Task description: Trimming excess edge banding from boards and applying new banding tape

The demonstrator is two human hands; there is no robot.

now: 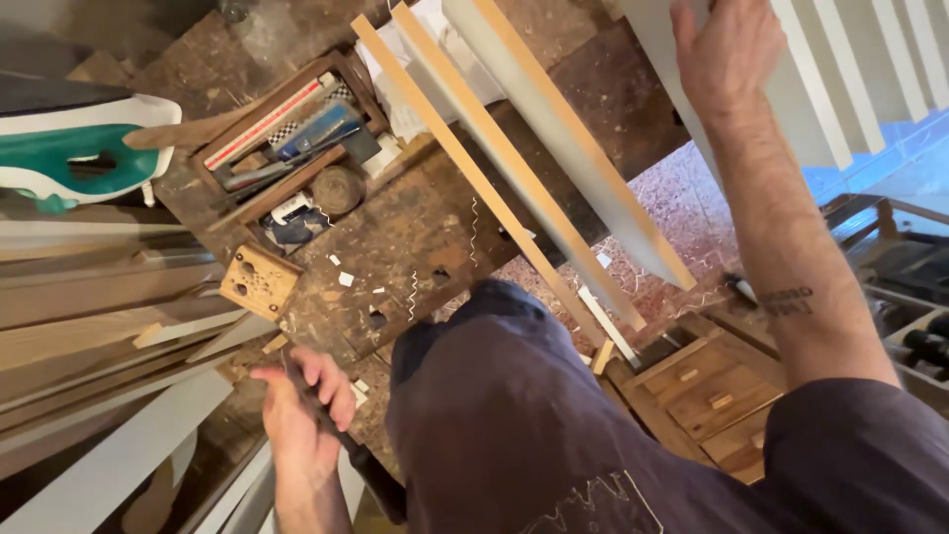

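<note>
Two hands are showing: the left hand (301,415) and the right hand (727,49). One wooden tray (348,67) of tools is sitting on the desk (435,227), one drilled wooden block (259,281) is lying beside it, and two wooden drawers (707,386) are standing below.

The left hand (301,415) is closed around a dark slim tool (326,420), fingers curled over its handle, low beside the person's dark trousers (494,415). Just above that hand lies a worn workbench (415,247), scattered with curled shavings and small chips. Up and to the left of the hand sits a small wooden block with holes (259,281), and beyond it a wooden tray (287,148) holding rulers, pencils and a round roll. Far left of it rests a teal and white iron (74,158). The right hand (727,49) is raised, palm flat against a white panel (791,79). Left of that hand, white boards with bare wooden edges (534,168) slant down across the bench. Below the right forearm stands a small wooden drawer chest (707,391).
</note>
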